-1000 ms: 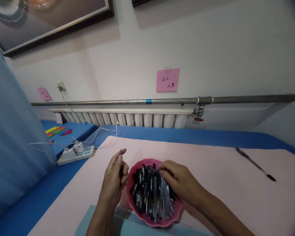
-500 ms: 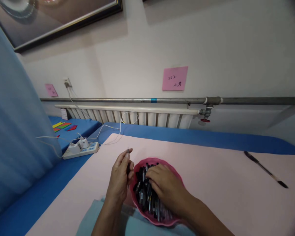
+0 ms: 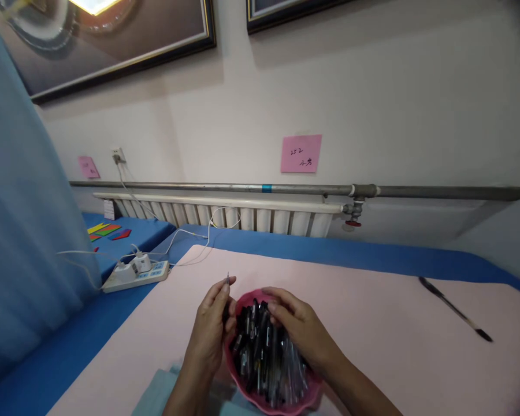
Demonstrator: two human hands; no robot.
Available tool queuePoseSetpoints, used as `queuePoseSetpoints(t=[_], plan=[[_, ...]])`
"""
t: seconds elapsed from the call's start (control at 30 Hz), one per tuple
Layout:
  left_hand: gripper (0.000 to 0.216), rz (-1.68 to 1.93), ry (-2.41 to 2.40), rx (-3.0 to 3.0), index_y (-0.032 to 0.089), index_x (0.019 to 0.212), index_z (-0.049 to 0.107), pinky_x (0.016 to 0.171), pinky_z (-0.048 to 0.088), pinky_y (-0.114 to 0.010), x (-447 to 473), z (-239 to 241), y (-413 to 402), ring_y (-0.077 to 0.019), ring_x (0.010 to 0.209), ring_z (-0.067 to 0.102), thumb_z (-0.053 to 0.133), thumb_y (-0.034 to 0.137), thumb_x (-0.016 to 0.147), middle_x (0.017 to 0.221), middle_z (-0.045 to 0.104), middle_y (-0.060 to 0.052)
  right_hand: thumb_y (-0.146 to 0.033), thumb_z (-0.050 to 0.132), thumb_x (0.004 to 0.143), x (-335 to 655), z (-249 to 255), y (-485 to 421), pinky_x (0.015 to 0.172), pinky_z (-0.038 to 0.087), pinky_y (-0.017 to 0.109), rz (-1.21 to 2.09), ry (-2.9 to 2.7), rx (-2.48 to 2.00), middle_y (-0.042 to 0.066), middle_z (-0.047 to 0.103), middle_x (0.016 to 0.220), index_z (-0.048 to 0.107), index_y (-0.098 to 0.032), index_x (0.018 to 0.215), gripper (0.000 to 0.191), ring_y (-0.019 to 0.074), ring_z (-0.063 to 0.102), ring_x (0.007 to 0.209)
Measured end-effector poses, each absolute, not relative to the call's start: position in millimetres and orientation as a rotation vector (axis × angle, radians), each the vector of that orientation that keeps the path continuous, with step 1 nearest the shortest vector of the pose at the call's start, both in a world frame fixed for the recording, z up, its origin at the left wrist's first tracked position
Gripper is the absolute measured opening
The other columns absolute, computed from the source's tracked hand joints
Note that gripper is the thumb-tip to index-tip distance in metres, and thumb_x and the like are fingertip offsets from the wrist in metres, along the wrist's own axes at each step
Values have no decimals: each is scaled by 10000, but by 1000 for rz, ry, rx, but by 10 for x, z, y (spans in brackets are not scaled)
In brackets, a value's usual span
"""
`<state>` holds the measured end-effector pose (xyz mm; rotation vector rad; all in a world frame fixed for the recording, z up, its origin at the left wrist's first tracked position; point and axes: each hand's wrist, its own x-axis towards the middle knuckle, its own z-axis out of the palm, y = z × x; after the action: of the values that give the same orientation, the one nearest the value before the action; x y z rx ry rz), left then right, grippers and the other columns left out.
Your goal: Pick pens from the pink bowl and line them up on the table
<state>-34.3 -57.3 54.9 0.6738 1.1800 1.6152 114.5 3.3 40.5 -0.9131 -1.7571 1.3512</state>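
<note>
Reaching right hand (image 3: 301, 329) into pen bowl (image 3: 312, 388)

Off-white plastered wall (image 3: 372, 86); two dark-framed pictures (image 3: 112, 34) hang high on it. Pink paper note (image 3: 300, 153) stuck mid-wall. Grey metal pipe (image 3: 242, 188) runs horizontally above white ribbed radiator (image 3: 225, 215). Blue-covered table (image 3: 329, 251) below, pale pink sheet (image 3: 372, 323) over it. Blue fabric curtain (image 3: 21, 242) at left.
</note>
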Motion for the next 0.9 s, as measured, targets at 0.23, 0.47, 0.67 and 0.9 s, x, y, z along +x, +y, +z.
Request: queuePoseSetpoints(t=[0.23, 0.47, 0.67, 0.9], plan=[[390, 1277, 1084, 747, 183, 1094, 517, 309, 96, -156, -48, 458, -549, -8, 297, 217, 528, 438, 800, 490, 420, 99, -328, 589, 744, 1257, 469, 83, 620, 406, 264, 1691, -1265, -751, -27, 575, 658, 635, -221, 936, 224, 136, 526, 623], [398, 1166, 1054, 770, 184, 1092, 525, 318, 80, -173, 65, 377, -580, -10, 291, 216, 536, 446, 793, 472, 425, 96, -337, 660, 696, 1250, 575, 36, 605, 440, 260, 1535, -1105, -787, -24, 553, 719, 561, -213, 884, 246, 130, 526, 629], [419, 1176, 1043, 751, 186, 1078, 544, 322, 73, -181, 77, 386, -587, -11, 283, 209, 562, 466, 768, 454, 415, 99, -339, 614, 739, 1253, 620, -18, 617, 455, 270, 1420, -1236, -816, -14, 562, 749, 557, -214, 895, 208, 136, 537, 634], [439, 1169, 1060, 764, 190, 1090, 532, 324, 78, -177, 79, 391, -587, -12, 289, 220, 568, 476, 758, 462, 419, 99, -319, 594, 754, 1264, 609, -18, 631, 458, 271, 1400, -1288, -851, -12, 565, 759, 560, -213, 891, 177, 136, 543, 633]])
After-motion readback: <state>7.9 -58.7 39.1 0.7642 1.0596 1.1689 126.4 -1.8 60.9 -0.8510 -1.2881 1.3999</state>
